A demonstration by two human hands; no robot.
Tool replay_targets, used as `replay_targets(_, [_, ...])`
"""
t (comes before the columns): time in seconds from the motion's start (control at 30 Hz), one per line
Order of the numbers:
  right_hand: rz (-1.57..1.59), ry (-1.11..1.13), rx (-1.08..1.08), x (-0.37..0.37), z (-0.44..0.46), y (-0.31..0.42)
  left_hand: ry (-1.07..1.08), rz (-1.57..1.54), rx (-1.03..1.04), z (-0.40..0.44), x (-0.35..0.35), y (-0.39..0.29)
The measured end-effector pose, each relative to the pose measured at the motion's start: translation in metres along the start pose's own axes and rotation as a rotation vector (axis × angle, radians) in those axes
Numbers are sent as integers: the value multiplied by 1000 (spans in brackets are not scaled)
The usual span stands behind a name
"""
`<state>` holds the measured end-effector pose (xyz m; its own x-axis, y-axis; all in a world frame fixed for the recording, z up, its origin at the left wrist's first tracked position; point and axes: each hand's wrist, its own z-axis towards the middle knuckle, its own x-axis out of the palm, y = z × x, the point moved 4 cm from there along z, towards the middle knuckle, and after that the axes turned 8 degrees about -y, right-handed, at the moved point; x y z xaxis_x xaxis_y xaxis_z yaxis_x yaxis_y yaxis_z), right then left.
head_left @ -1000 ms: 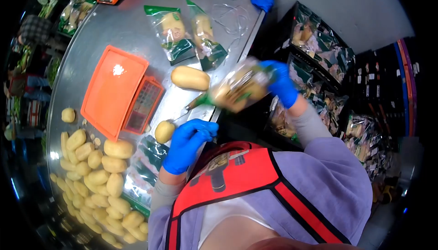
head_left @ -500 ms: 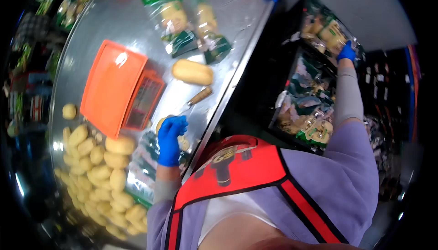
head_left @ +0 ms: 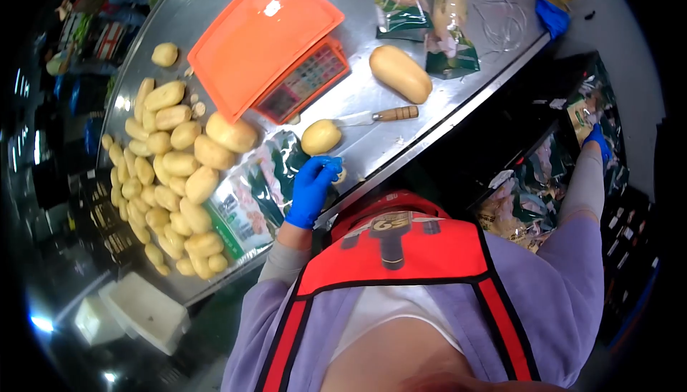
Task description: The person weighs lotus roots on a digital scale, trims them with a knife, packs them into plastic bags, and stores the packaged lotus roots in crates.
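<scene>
My left hand (head_left: 313,190), in a blue glove, hovers over flat green-and-pink printed bags (head_left: 261,191) near the table edge. Its fingers are curled in, and whatever they may hold is hidden. Just beyond it lies a round yellow root piece (head_left: 320,137), beside a knife (head_left: 393,114) with a wooden handle. Farther off rests a long yellow root segment (head_left: 401,74), which looks like lotus root. Out at the far right, my right hand (head_left: 596,143), also gloved in blue, grips the edge of a filled bag (head_left: 581,116) in a dark crate.
An orange scale (head_left: 266,34) stands on the metal table (head_left: 343,5). Many yellow root segments (head_left: 172,170) are heaped to its left. Two packed bags (head_left: 449,20) lie at the back. A second crate of bags (head_left: 526,195) sits beside the table. White tubs (head_left: 147,313) stand below left.
The view has turned, so the table appears shifted right and the crates lower right. My right hand stays at the bag in the crate; my left hand keeps near the printed bags, fingers curled.
</scene>
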<state>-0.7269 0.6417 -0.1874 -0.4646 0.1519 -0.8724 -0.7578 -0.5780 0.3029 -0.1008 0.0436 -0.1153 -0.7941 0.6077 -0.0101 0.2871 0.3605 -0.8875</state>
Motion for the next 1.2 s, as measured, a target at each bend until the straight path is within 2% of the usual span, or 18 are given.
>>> replay_targets(0.13, [145,-148,-193,-53,-64,35,-38,35,22,-9,-8,7])
replay_targets(0.17, [264,-223,-359,-88,-94,50,-37,17,54,-11,-11,8])
replay_targets(0.2, [383,-140,-512,-99,-115,67,-59,3,91,-17,-19,6])
replay_targets(0.23, [530,-208,-765,-115,-149,87,-99,125,108,-24,-23,-2])
replay_targets(0.27, [687,-284,-1010,-136,-188,104,-108,53,109,-24,-30,12])
replay_targets(0.33, [1163,130,-1193,-238,-308,118,-186,-17,-7,-37,-35,8])
replay_targets(0.37, [1451,495,-1150,-269,-361,118,-206,-40,32,-42,-38,4])
replay_targets(0.43, [1465,798,-1389,-283,-446,102,-248,41,178,-51,-51,1])
replay_targets(0.47, [1481,972,-1270,-283,-461,107,-280,34,194,-55,-61,6])
replay_targets(0.57, [1312,1358,-1963,-377,-598,43,-443,121,223,-77,-89,-1])
replay_targets(0.67, [1137,1677,-2115,-420,-666,14,-511,8,264,-92,-129,20])
replay_targets(0.7, [1160,1651,-2181,-415,-687,8,-581,100,260,-98,-143,24])
replay_targets(0.8, [1277,1606,-2328,-424,-734,-3,-721,-12,223,-119,-181,30])
replay_targets(0.87, [896,1735,-2423,-428,-759,-12,-796,27,223,-131,-215,44])
replay_targets(0.93, [876,1693,-2453,-442,-773,-22,-853,12,210,-142,-249,57])
replay_targets(1.0, [936,1703,-2348,-452,-786,-29,-1009,-16,233,-156,-283,66])
replay_targets(1.13, [1033,1683,-2373,-488,-827,-52,-1088,-177,187,-180,-358,87])
replay_targets(1.2, [1087,1647,-2408,-501,-853,-68,-1162,-111,143,-190,-389,90])
